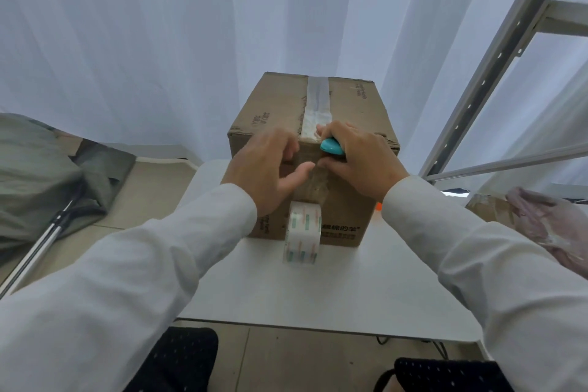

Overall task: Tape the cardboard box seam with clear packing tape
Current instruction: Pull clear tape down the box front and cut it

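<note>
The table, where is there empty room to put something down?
The white table is bare across its near part, between the tape roll and the near edge, and in a strip left of the cardboard box. It is crowded at the box's front, where the left hand and right hand work.

Boxes: we count one cardboard box point(346, 111) on the table point(334, 293).
Tape rolls: we see one clear roll point(304, 232), against the box's near side.
Tape strips: one, along the box top point(316, 105).
Hands: two, our left hand point(267, 165) and right hand point(362, 159).
Cutters: one small teal tool point(332, 146), gripped in the right hand.
</note>
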